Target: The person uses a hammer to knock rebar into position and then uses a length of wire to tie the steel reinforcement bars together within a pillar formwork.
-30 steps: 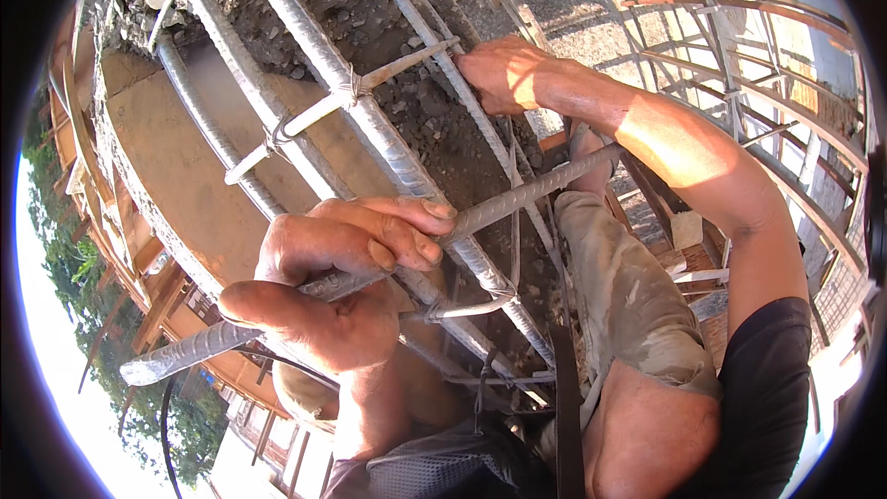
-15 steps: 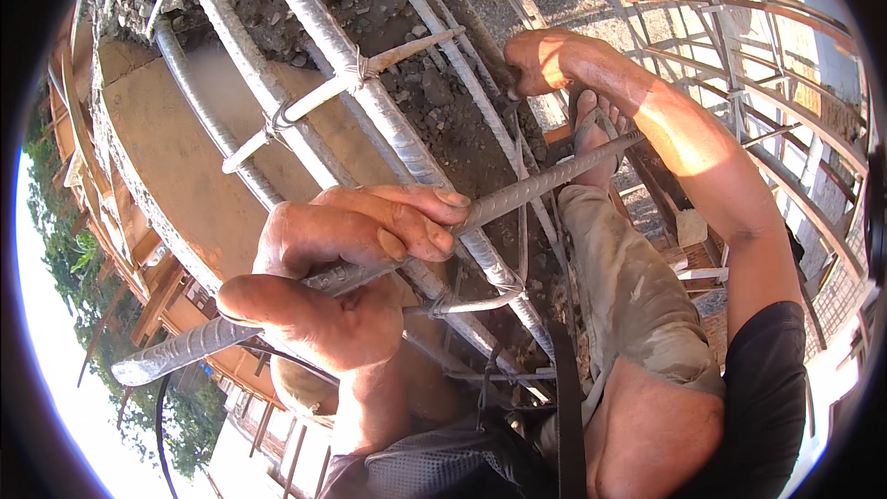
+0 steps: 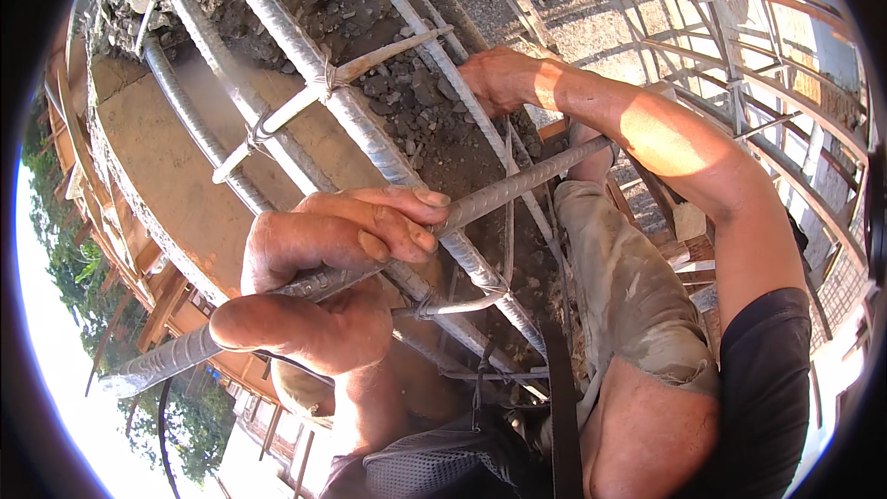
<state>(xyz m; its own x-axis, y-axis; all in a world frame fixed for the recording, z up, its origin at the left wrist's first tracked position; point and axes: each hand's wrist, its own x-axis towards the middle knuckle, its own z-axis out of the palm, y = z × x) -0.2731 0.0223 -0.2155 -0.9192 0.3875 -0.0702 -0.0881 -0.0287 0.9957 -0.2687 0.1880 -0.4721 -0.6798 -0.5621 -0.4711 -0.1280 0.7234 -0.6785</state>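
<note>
My left hand (image 3: 319,286) is closed round a ribbed steel bar (image 3: 517,187), fingers over it and thumb underneath. The bar runs slanting across the view, its flattened end (image 3: 125,383) out to the lower left. Below it lie thick lengths of rebar (image 3: 374,134), crossed by thinner ties (image 3: 300,100) bound with wire. My right hand (image 3: 497,81) reaches down to the dark rubble (image 3: 420,92) beside the outer rebar. Its fingers are curled inward, and anything inside them is hidden.
Broken concrete (image 3: 134,2) sits at the upper left, above a smooth tan curved panel (image 3: 152,143). My bent leg in dusty trousers (image 3: 614,268) is on the right. Timber and bar framework (image 3: 739,83) stands beyond it. A dark strap (image 3: 561,407) hangs near my body.
My right hand has moved left and inward, from the outer edge onto the rubble. My left hand keeps its hold on the bar; the view has shifted slightly.
</note>
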